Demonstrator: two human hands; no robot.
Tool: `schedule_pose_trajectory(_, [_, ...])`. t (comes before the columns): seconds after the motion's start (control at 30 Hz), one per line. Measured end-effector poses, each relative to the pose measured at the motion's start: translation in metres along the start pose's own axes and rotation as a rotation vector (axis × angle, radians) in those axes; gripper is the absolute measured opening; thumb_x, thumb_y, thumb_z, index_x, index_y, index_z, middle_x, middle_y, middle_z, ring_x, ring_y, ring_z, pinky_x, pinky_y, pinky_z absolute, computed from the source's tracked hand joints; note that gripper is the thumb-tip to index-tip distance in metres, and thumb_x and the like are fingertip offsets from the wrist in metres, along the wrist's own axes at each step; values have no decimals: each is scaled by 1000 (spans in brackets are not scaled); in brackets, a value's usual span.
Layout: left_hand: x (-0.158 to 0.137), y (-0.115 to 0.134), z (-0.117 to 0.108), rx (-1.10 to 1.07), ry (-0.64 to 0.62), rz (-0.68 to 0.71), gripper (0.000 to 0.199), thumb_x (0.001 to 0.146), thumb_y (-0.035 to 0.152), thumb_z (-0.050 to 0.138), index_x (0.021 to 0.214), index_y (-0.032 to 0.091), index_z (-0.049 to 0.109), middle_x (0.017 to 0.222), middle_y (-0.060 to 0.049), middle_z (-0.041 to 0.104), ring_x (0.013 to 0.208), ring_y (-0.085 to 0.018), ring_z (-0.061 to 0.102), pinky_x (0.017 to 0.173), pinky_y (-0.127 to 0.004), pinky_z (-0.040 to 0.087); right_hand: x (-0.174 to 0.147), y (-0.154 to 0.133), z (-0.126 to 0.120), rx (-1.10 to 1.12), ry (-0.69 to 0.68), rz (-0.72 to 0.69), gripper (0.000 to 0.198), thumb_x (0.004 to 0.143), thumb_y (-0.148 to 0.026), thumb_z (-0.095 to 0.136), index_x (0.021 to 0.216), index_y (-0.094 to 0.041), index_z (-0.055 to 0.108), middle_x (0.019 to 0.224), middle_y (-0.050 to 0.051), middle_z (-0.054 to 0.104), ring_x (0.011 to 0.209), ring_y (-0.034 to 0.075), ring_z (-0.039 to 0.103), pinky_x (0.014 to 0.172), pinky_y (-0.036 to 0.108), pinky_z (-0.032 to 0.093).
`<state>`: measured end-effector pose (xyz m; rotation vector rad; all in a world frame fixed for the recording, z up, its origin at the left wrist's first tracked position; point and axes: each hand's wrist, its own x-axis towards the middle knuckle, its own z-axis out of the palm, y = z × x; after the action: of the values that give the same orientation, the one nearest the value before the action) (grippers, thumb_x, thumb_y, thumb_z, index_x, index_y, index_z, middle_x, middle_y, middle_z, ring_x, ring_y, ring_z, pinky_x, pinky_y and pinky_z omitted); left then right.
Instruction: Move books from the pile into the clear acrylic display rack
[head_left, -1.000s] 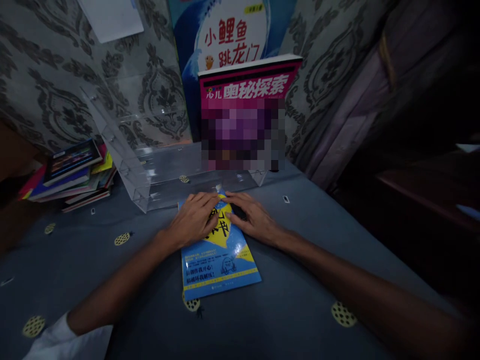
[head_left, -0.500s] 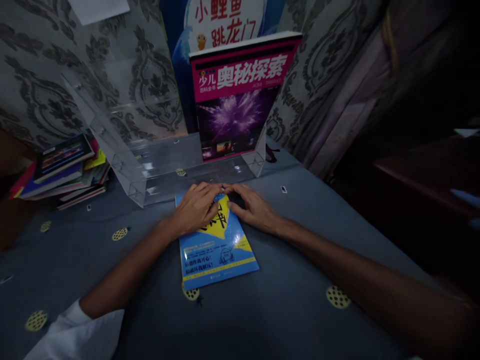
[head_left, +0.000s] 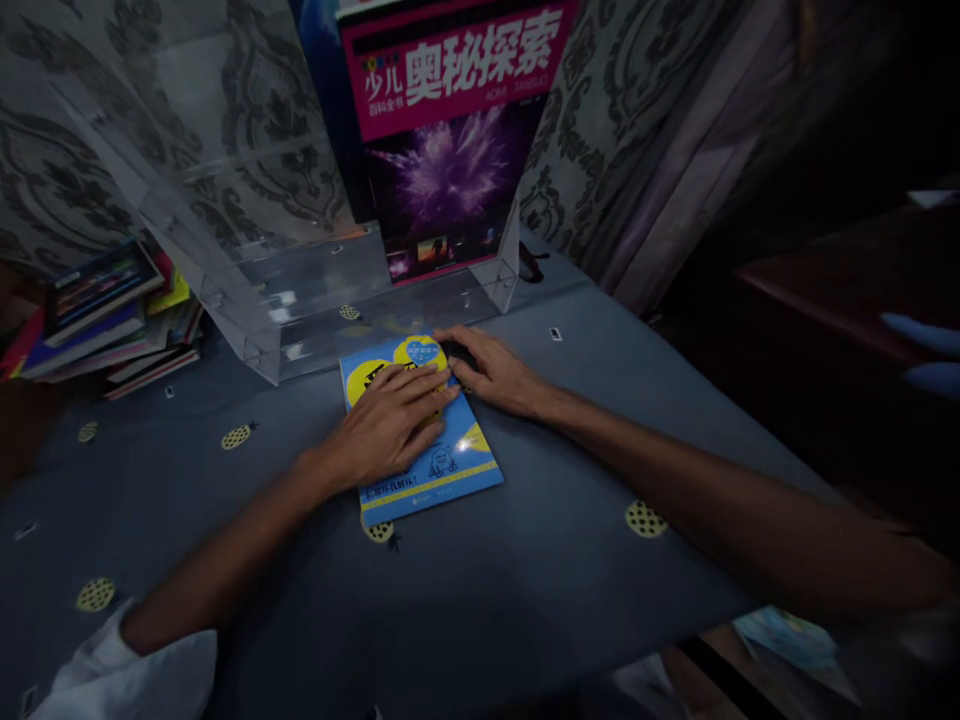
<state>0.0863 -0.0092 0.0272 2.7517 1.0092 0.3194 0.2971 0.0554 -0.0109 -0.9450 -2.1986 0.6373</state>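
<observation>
A blue and yellow paperback book (head_left: 472,472) lies flat on the dark table, cover up. Across the middle of its cover rests my left hand (head_left: 390,425), palm down with fingers stretched to the right, hiding part of the print. My right hand (head_left: 504,375) is at the book's upper right corner, its fingertips on the top edge and its thumb apart from them near the right edge. A dark gap shows between that thumb and the fingers. Just behind the book is a clear acrylic stand (head_left: 262,345).
A magenta and black book (head_left: 450,170) stands upright in the acrylic stand, with a blue book (head_left: 341,130) behind it. Several books are piled in a stack (head_left: 105,310) at the left. The table's right edge borders a dark area, and patterned wall covering is behind.
My left hand has slid down from the book's top to the middle of its cover, uncovering the upper part. My right hand stays by the top right corner. The view has tilted down.
</observation>
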Motion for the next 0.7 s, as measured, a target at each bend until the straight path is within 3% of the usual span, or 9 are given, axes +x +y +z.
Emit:
schedule_pose_trajectory(0.3, [-35,46,5,-18,-39,133,42,102,32,45,144,27,51,151,-5,52,145,-23,41,122,-51,27,-2,3,4,-62,6,-32,43,92,-23,48,134,-21,58,138,11,63,127,28,57,108,52,46])
schedule_pose_trajectory(0.53, [-36,50,5,27,-29,118,40,103,29,43,141,26,53,148,-3,55,142,-21,44,121,-49,33,-15,-3,9,-197,0,-54,44,96,-28,45,137,-22,57,145,12,58,135,30,52,112,57,42])
schedule_pose_trajectory(0.7, [-39,51,6,-46,45,114,37,102,32,45,134,22,59,144,-5,59,137,-24,50,121,-48,36,-37,-13,12,-293,-22,-76,46,99,-30,40,142,-20,52,148,17,54,138,31,49,111,58,42])
